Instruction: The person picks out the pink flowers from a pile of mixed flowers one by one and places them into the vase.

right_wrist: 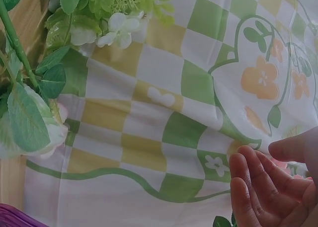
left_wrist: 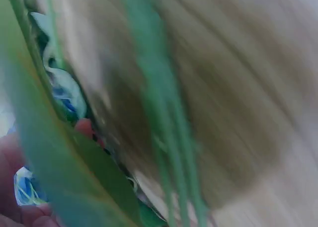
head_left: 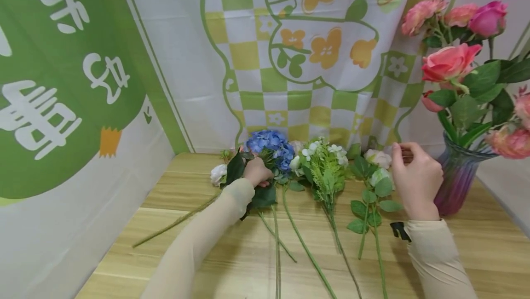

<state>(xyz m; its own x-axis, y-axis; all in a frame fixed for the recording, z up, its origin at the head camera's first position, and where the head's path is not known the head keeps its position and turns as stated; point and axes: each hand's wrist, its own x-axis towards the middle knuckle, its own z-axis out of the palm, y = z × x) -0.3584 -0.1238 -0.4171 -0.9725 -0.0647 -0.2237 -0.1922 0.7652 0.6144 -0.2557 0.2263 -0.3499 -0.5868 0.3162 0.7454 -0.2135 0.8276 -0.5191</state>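
My left hand (head_left: 257,171) is down among the flowers at the table's left back, its fingers curled at the stem just below a blue hydrangea (head_left: 271,145). Large dark green leaves (head_left: 235,169) flank this hand and hide part of the grip. In the left wrist view, a big leaf (left_wrist: 54,152) covers much of the fingers, and blue petals (left_wrist: 27,187) show between them. My right hand (head_left: 416,175) is raised beside the vase, fingers loosely bent and holding nothing. Pale roses (head_left: 378,158) on leafy stems lie just left of it.
A purple-blue glass vase (head_left: 455,184) of pink roses (head_left: 451,62) stands at the right. White-flowered greenery (head_left: 327,170) lies mid-table, with long stems (head_left: 304,244) pointing toward me. A white flower (head_left: 218,175) lies at the left. Behind hangs a checked cloth (head_left: 298,101).
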